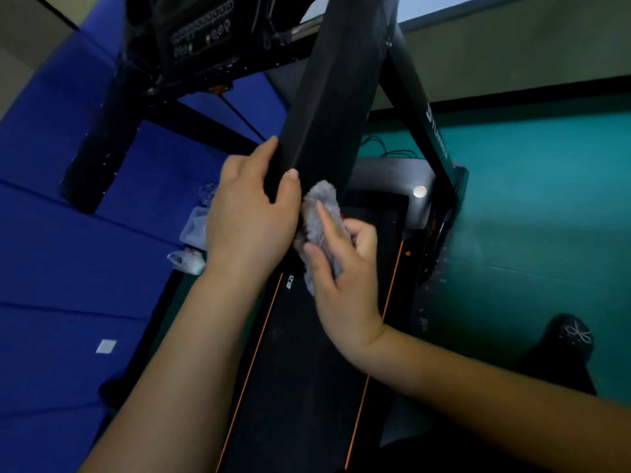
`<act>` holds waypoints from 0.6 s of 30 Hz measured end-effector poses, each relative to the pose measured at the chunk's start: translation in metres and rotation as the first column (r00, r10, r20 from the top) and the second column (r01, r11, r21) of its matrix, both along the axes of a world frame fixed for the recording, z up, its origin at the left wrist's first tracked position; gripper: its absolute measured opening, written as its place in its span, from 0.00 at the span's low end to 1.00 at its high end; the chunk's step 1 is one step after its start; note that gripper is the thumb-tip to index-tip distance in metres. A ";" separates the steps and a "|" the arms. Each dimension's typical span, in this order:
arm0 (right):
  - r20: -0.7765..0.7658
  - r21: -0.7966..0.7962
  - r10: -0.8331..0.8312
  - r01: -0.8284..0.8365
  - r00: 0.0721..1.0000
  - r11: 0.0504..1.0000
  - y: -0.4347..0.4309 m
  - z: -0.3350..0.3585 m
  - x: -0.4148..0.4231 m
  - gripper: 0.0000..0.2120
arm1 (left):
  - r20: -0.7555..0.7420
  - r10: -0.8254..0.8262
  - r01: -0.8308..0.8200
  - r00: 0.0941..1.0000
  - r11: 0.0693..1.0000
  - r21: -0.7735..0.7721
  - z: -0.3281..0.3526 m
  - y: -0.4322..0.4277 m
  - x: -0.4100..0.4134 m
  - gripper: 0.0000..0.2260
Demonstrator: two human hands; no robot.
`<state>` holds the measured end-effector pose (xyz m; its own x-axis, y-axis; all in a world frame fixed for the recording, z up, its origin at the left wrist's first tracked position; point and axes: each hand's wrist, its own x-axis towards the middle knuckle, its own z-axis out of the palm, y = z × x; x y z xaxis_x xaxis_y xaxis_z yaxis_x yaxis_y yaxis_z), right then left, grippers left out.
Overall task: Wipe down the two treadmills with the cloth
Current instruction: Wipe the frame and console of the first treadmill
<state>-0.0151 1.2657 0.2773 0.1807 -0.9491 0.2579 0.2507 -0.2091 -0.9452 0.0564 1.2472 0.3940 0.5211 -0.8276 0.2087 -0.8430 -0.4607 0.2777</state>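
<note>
A black treadmill fills the middle of the head view, its belt point(307, 370) edged with orange lines. Its black handrail bar point(327, 97) slopes down toward me. My left hand point(249, 216) is wrapped around the lower end of that bar, thumb on its near face. My right hand point(341, 278) presses a fluffy grey cloth point(321, 213) against the bar's underside, just right of my left hand. A second black treadmill's console point(201, 32) and upright point(102, 148) stand at the upper left.
Blue floor mats point(68, 268) cover the left side, teal flooring point(546, 216) the right. Clear plastic wrappers point(191, 244) lie on the mat beside the treadmill. A black shoe point(573, 336) rests at lower right. A cable point(389, 148) runs near the treadmill's front.
</note>
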 end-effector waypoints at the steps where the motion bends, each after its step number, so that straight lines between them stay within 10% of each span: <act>1: -0.018 -0.010 -0.018 0.018 1.000 1.000 -0.008 0.000 0.002 0.23 | 0.023 -0.002 0.002 1.000 1.000 0.001 -0.001 -0.002 0.002 0.22; 18: -0.022 0.327 -0.193 0.189 0.981 0.926 -0.150 0.024 0.030 0.16 | 0.003 0.065 -0.065 0.998 0.998 -0.017 0.008 -0.012 0.000 0.25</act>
<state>0.0144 1.1157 0.3009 -0.0132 -0.9974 -0.0709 0.2471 0.0654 -0.9668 0.0560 1.2351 0.4017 0.5731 -0.7882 0.2244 -0.8122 -0.5099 0.2834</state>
